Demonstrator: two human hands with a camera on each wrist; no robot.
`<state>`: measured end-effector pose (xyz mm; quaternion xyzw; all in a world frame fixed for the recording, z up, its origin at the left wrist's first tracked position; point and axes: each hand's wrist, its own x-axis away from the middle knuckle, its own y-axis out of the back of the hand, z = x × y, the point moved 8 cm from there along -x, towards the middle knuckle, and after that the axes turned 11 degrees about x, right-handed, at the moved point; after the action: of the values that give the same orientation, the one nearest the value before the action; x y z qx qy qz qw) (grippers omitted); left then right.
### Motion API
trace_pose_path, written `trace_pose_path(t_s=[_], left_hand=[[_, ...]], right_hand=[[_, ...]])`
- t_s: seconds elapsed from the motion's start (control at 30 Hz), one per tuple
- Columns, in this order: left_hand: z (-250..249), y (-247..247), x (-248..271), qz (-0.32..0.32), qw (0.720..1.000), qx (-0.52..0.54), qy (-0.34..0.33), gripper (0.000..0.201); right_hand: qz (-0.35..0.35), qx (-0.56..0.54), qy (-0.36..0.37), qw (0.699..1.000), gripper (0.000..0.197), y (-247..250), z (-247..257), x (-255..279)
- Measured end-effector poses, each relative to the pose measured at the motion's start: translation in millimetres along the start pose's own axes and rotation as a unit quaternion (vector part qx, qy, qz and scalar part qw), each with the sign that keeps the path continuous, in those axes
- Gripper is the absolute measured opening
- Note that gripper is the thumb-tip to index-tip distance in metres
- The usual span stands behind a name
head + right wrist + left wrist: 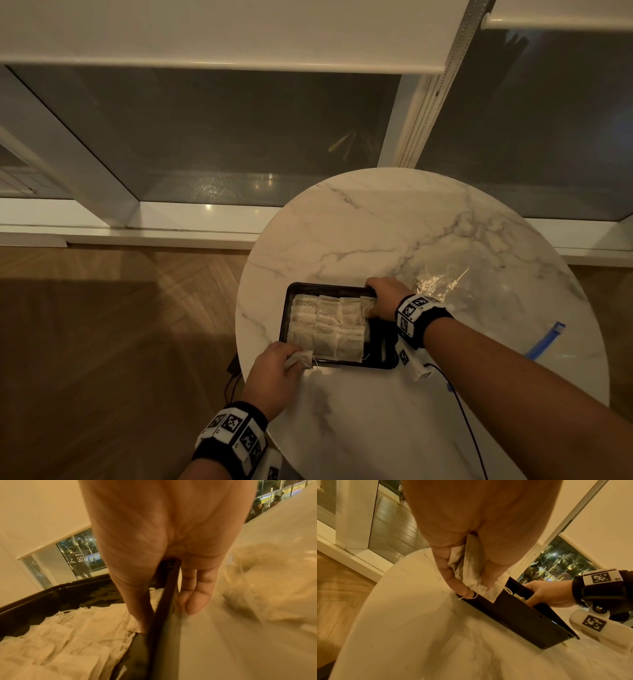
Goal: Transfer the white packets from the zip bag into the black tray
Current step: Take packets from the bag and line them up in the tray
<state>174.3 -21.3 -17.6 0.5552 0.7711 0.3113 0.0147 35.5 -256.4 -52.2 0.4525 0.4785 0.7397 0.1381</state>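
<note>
I am working near the end of the placing step: my left hand (274,371) is pinching a white packet (300,358) between thumb and fingers just over the near-left corner of the black tray (380,346), which is sitting on the round marble table (394,233). The other packets (329,327) are already lying in rows across the left and middle of the tray, while a bare black strip is showing along its right side. Further right, my right hand (385,298) is gripping the tray's far-right rim, thumb inside and fingers outside, steadying it. Right of that hand, the clear zip bag (455,291) is lying crumpled on the table with its blue zip strip (544,341) toward the near right; I cannot tell whether any packets are remaining inside it. As I judge it, the next move is calling for carrying the held packet over the rim and letting it go onto the bare strip, keeping its string from snagging. The left wrist view is showing what the head view is hiding: the packet (471,573) is folded and its string is dangling at the tray's edge (513,609), and there may be two packets in the pinch, though I cannot be sure. The right wrist view is showing the thumb (137,601) pressed inside the rim beside the packet rows (68,642).
</note>
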Motion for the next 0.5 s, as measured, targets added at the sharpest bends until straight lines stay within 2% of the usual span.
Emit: trace_pose_path(t_s=[0.1, 0.3, 0.5], left_hand=[[1.4, -0.4, -0.4, 0.000, 1.000, 0.004, 0.004, 0.010], [-2.7, 1.2, 0.3, -0.002, 1.000, 0.008, -0.010, 0.009], [-12.0, 8.4, 5.6, -0.017, 0.999, 0.004, -0.036, 0.010]], right_hand=[[0.003, -0.003, -0.001, 1.000, 0.037, 0.3, -1.1, 1.8], [0.016, -0.054, -0.031, 0.998, 0.057, 3.7, -15.0, 9.1], [-0.095, -0.158, -0.045, 0.982, 0.049, 27.5, -27.2, 40.2]])
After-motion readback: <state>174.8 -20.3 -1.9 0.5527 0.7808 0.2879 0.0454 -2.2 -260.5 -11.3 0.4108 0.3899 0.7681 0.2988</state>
